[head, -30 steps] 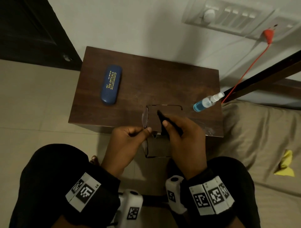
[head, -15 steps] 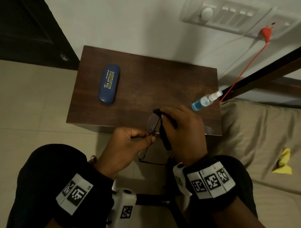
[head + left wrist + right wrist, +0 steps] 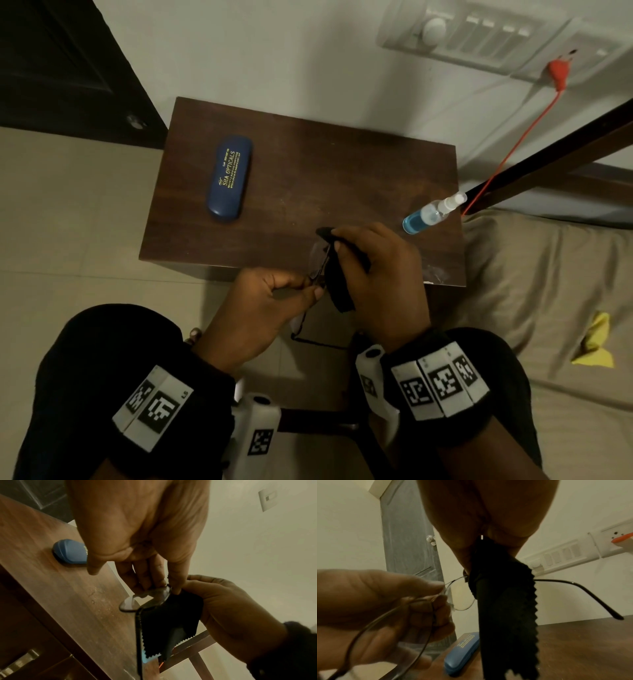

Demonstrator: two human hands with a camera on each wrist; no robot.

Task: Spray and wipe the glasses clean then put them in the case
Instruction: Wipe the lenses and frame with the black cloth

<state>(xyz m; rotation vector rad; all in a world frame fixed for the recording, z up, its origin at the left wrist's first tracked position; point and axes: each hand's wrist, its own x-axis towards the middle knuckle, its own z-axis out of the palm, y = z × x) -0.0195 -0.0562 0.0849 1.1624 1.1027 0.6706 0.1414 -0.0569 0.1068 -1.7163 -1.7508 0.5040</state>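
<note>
Thin dark-framed glasses (image 3: 317, 260) hang over the near edge of the brown wooden table (image 3: 308, 164). My left hand (image 3: 310, 287) pinches them at the frame between the lenses, which the right wrist view shows as well (image 3: 440, 595). My right hand (image 3: 337, 241) pinches a black cloth (image 3: 337, 287) around the far lens; the cloth (image 3: 505, 608) hangs down with its zigzag edge. A closed blue case (image 3: 228, 176) lies on the table's left side. A spray bottle (image 3: 430, 214) with blue liquid lies at the right edge.
A bed with a beige sheet (image 3: 548, 291) adjoins the table on the right, with a yellow rag (image 3: 594, 342) on it. A red cable (image 3: 513, 144) runs from the wall socket to the dark bed frame (image 3: 548, 161). A dark door (image 3: 68, 68) stands at the left.
The glasses have turned in my left hand, and their arms now point toward me. My right hand has moved the cloth up onto the far lens. Case and bottle have not moved.
</note>
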